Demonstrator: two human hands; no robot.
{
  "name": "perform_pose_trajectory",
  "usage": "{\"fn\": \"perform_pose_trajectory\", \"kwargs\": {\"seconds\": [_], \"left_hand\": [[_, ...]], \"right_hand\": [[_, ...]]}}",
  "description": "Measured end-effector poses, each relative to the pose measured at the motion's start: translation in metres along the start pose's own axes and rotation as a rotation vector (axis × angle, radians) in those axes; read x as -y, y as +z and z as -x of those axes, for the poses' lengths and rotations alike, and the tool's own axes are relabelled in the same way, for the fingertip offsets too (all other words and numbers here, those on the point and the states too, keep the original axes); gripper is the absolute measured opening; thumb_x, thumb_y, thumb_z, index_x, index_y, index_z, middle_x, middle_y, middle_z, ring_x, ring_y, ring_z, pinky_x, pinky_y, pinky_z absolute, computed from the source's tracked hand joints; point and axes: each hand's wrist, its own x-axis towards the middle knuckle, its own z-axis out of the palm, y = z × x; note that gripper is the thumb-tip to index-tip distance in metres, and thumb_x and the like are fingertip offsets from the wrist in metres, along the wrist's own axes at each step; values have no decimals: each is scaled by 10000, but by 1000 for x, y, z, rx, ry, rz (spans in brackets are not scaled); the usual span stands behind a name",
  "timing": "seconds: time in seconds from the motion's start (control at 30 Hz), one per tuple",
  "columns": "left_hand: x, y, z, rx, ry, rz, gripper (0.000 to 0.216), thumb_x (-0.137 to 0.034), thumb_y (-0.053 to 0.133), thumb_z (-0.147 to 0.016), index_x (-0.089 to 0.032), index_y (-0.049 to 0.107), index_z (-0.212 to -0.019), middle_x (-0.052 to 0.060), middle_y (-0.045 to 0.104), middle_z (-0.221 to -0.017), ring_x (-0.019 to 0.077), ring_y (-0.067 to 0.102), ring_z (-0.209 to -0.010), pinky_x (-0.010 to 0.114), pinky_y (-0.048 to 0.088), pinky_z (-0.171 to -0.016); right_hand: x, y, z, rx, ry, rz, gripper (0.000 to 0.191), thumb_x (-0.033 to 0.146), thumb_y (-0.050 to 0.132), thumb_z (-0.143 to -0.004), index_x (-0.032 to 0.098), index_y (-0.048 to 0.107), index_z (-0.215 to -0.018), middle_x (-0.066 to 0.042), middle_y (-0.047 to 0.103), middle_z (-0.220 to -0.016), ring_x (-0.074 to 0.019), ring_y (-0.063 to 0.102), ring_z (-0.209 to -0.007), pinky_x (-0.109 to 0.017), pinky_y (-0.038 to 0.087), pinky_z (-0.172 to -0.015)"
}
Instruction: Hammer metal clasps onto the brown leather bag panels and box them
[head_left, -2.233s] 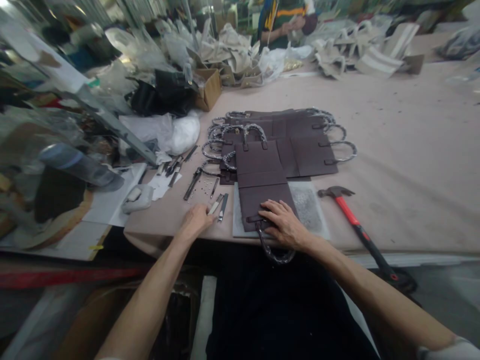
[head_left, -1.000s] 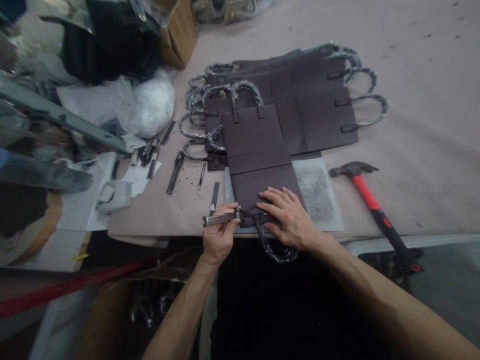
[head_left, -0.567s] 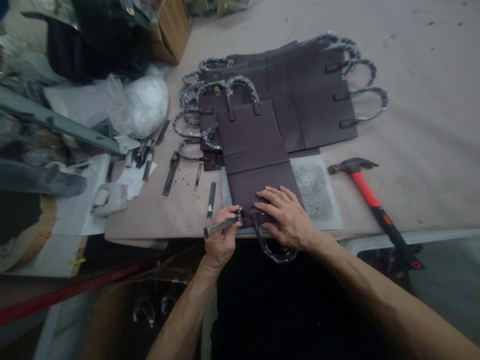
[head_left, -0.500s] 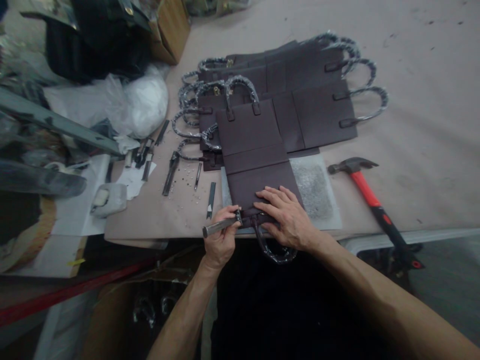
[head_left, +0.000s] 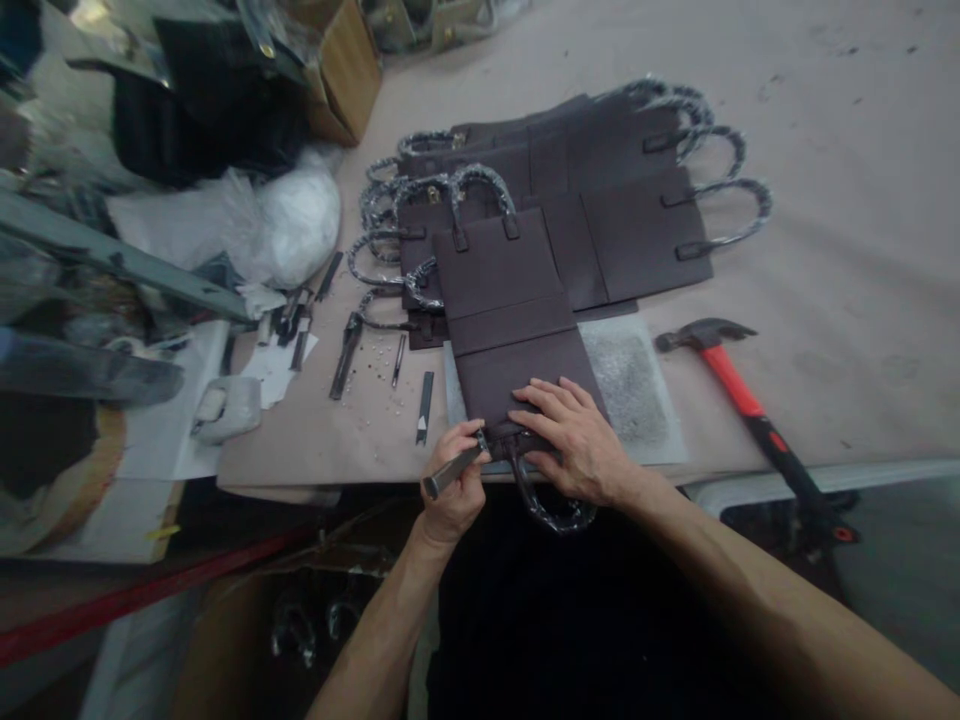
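A dark brown leather bag panel (head_left: 510, 320) lies lengthwise at the table's front edge, with a plastic-wrapped handle (head_left: 547, 515) hanging over that edge. On the panel's near end rests my right hand (head_left: 577, 440), flat with its fingers spread. My left hand (head_left: 454, 480) is closed round a metal punch (head_left: 450, 474), whose tip is at the panel's near left corner. Whether the tip touches the leather is hard to see. Partly under the panel is a pale, worn pad (head_left: 634, 385).
A claw hammer (head_left: 739, 390) with a red and black grip lies to the right, its end past the edge. More bag panels (head_left: 630, 220) are piled behind. Several punches (head_left: 347, 355) and tiny bits lie left, near a cardboard box (head_left: 345, 75) and plastic bags (head_left: 292, 215).
My left hand has moved slightly right, and the punch has swung to a steeper angle at the panel's corner. My right hand stays on the leather. The whole view has shifted a little.
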Motion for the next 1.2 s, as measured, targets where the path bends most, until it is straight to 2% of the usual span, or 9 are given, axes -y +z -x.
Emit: {"fn": "perform_pose_trajectory", "kwargs": {"seconds": [0.27, 0.4, 0.73, 1.2], "left_hand": [[-7, 7, 0, -114, -102, -9, 123, -106, 591, -952, -186, 583, -1044, 84, 731, -1084, 209, 745, -1028, 406, 620, -926], [-9, 8, 3, -136, -106, 0, 138, -91, 577, -953, -183, 577, -1055, 87, 726, -1099, 202, 739, -1043, 396, 614, -937], [-3, 2, -8, -8, -24, 33, 134, -89, 583, -948, -183, 592, -1044, 95, 726, -1085, 204, 724, -1063, 394, 609, -951], [-1, -1, -23, 103, -22, -25, 69, -152, 555, -963, -196, 597, -996, 82, 710, -1044, 206, 699, -1032, 401, 587, -946]], "right_hand": [[1, -1, 0, -19, -1, -4, 523, 248, 680, -841, 204, 625, -1359, -121, 529, -1519, -330, 401, -1463, -583, 243, -1229], [2, -2, 0, -24, 2, -12, 524, 240, 678, -836, 203, 629, -1356, -125, 532, -1516, -333, 401, -1463, -590, 249, -1225], [2, -1, 1, -21, 4, -18, 539, 238, 687, -833, 203, 623, -1367, -123, 527, -1522, -335, 401, -1461, -598, 244, -1227], [2, -1, 1, -23, 6, -20, 541, 226, 693, -818, 198, 631, -1354, -124, 527, -1521, -332, 401, -1462, -574, 233, -1235]]}}
